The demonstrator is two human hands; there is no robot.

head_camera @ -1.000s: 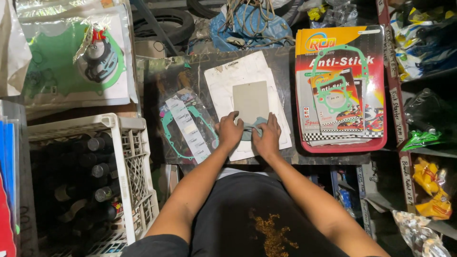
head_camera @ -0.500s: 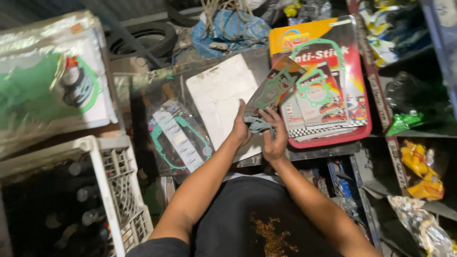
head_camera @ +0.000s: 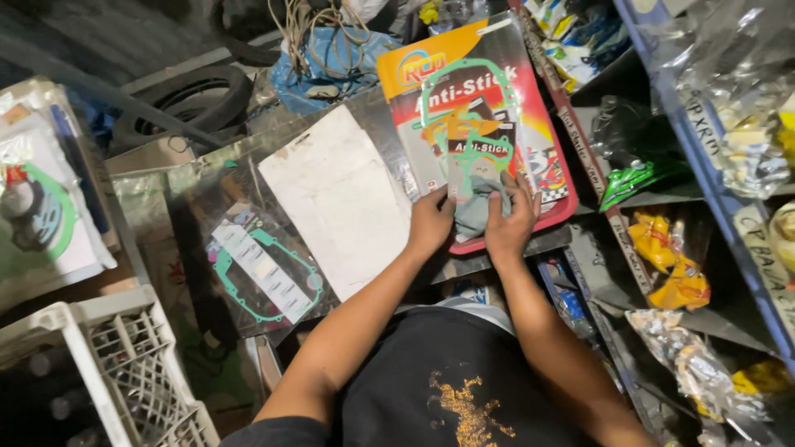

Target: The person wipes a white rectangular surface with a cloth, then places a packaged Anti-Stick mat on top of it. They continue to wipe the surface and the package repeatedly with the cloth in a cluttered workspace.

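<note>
Seen from above, a person's left hand [head_camera: 431,222] and right hand [head_camera: 509,222] press side by side on a set of thin green gaskets [head_camera: 465,124] and small grey-green gasket pieces [head_camera: 479,211] laid over a red and orange printed backing card [head_camera: 530,108], which lies at the right end of a cluttered metal work surface [head_camera: 497,257]. The fingers of both hands are curled down onto the loose pieces, pinning them against the card rather than closing around them. To the left lie a blank white sheet [head_camera: 339,199] and a clear bag holding another green gasket [head_camera: 265,273]; a white plastic crate [head_camera: 124,372] stands at the lower left. The gaskets look thin and floppy, so a careless pull could likely tear or crease one. The card's lower edge overhangs the surface slightly, so small pieces might slide off into the clutter below if the hands lift unevenly.
</note>
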